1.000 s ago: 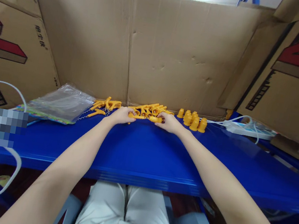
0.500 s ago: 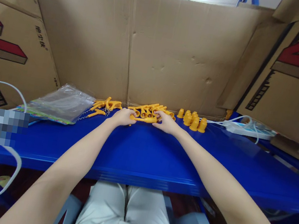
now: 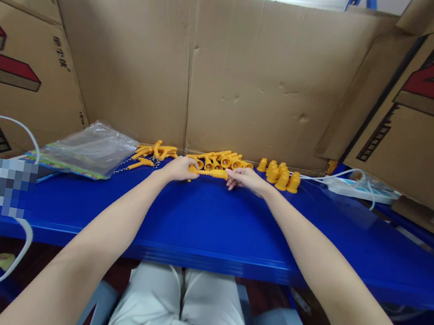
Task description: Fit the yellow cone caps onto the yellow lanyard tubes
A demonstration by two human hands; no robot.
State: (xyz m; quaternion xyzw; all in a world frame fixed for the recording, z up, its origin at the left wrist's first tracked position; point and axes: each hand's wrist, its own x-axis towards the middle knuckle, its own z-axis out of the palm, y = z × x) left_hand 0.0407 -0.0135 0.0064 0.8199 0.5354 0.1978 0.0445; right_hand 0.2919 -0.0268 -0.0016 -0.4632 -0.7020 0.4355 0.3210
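Gap closed: yellow ridged rod (image 3: 204, 172), yellow sleeve (image 3: 219, 174) now meeting in line. Left hand (image 3: 179, 169): fingers closed on rod. Right hand (image 3: 248, 180): part-curled at sleeve's outer end, hold unclear.

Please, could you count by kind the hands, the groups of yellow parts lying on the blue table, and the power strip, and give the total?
Hands: 2 (left hand, right hand)
Yellow groups: 3 (left heap, middle heap, caps)
Power strip: 1
Total: 6
Single parts overlap too much for a sure count; the held piece is left out.
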